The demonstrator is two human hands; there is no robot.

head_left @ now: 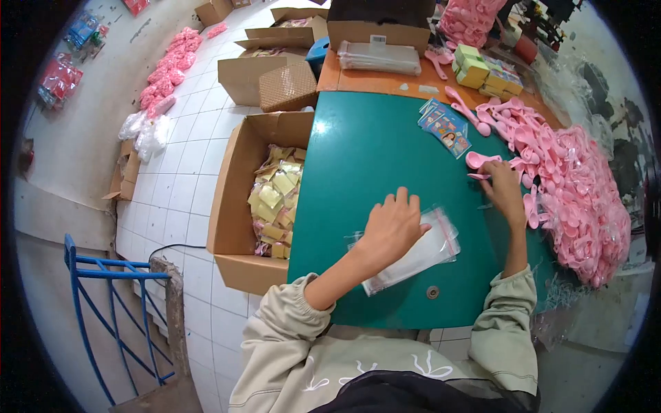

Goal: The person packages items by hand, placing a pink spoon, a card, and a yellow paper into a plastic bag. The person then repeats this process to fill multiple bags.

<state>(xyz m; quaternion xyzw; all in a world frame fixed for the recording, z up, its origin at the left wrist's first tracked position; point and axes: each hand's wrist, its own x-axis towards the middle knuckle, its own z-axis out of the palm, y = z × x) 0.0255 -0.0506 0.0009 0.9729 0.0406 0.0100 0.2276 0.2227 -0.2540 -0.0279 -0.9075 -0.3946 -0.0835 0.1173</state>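
Observation:
My left hand (pixel 394 226) is over a stack of clear plastic bags (pixel 430 249) on the green table, fingers extended and partly spread, holding nothing. Farther right, my right hand (pixel 502 187) has its fingertips closed on a pink spoon (pixel 478 176) at the edge of a big heap of pink spoons (pixel 578 199). Another pink spoon (pixel 480 160) lies just beyond those fingertips. A small fan of printed blue cards (pixel 446 129) is on the table above the right hand.
Left of the green table (pixel 358 151) stands an open carton (pixel 231 186) holding many yellow-carded packets (pixel 274 196). Behind are a brown table (pixel 385 82), more plastic bags (pixel 379 58) and stacked yellow card blocks (pixel 475 69). A blue metal railing (pixel 113 274) rises at lower left.

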